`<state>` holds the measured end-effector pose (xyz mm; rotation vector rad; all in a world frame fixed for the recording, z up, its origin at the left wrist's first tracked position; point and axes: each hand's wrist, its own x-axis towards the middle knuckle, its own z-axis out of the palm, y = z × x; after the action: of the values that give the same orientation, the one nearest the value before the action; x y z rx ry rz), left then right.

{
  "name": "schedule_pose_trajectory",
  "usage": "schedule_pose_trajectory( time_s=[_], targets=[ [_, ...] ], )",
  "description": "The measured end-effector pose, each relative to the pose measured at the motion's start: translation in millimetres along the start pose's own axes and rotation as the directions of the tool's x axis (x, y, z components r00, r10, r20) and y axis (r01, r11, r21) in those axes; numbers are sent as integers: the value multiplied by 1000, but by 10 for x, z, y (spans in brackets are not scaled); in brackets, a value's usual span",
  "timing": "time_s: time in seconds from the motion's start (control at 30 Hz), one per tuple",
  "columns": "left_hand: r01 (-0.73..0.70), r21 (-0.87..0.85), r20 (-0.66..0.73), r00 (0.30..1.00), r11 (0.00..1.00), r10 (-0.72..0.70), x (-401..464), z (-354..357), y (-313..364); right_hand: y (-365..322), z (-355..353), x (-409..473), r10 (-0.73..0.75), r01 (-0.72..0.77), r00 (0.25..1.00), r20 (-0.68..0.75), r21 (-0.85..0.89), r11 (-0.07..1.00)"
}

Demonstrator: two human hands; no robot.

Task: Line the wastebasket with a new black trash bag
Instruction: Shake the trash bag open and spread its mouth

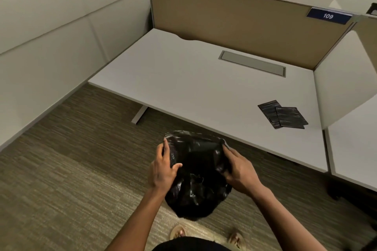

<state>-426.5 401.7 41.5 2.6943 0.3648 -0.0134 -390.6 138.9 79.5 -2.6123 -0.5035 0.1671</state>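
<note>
Both hands (202,166) grip the black bag (196,173) (2 folded bags (283,114) on desk (183,79)).

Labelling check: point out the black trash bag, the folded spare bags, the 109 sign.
black trash bag (196,171), head view, centre of crumpled plastic
folded spare bags (282,114), head view, middle of stack
109 sign (328,16), head view, on the number

A wastebasket wrapped in a trash bag (196,175) stands on the carpet (71,179) in front of the desk (183,79), near its front edge. The left hand (163,167) grips the bag on its left side and the right hand (238,171) on its right. Two folded bags (282,113) lie overlapping on the desk, toward its right front corner. A cable hatch (252,63) sits in the desk near the back. A partition (234,24) rises behind the desk, with a number plate (328,15) at its right top. Two feet (178,231) show nearest the camera, below the wastebasket.
</note>
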Motion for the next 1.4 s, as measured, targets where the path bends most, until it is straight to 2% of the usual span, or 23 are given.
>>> schedule_pose_trajectory(
  time_s=[0.07, 0.2, 0.33, 0.43, 0.53, 0.6, 0.67, 0.73, 0.83, 0.97, 1.1, 1.2, 1.4],
  targets=[
    [-31, 46, -9, 999, 998, 31, 40, -1, -27, -1, -36, 49, 32, -31, 993, 111, -10, 999],
    [-12, 116, 36, 999, 993, 8, 144, -13, -86, 39, -87, 126, 13, -15, 999, 29, 53, 998],
    [-61, 204, 121, 992, 977, 37, 256, 27, -106, 172, -53, 234, 102, -107, 990, 95, 54, 993],
    [-76, 191, 177, 983, 979, 41, 335, 77, -81, 248, 37, 277, 197, -199, 980, 30, 149, 969],
    [-112, 181, 219, 973, 977, 71, 418, 169, -31, 312, 172, 370, 436, -389, 894, -106, 300, 871],
    [-132, 168, 239, 967, 977, 90, 466, 258, 22, 327, 261, 413, 537, -460, 834, -130, 374, 805],
    [-120, 140, 237, 968, 983, 84, 518, 367, 85, 333, 340, 434, 576, -484, 812, -96, 444, 755],
    [-76, 119, 225, 973, 990, 48, 570, 493, 145, 368, 399, 464, 549, -472, 835, -46, 455, 756],
    [-35, 74, 205, 979, 997, 19, 658, 693, 240, 500, 484, 544, 452, -423, 892, 15, 383, 821],
    [-18, 55, 191, 982, 998, 7, 852, 981, 334, 749, 635, 655, 341, -369, 929, 142, 309, 876],
    [94, 21, 93, 991, 995, -96, 1059, 1215, 351, 1046, 813, 795, 188, -202, 972, 141, 91, 975],
    [94, -33, 10, 996, 995, -93, 1211, 1369, 342, 1190, 882, 868, 69, -65, 988, 135, -37, 997],
    [123, -4, -44, 991, 992, -123, 1278, 1742, 226, 1565, 1183, 931, -7, 22, 989, 147, -95, 995]
  ],
)
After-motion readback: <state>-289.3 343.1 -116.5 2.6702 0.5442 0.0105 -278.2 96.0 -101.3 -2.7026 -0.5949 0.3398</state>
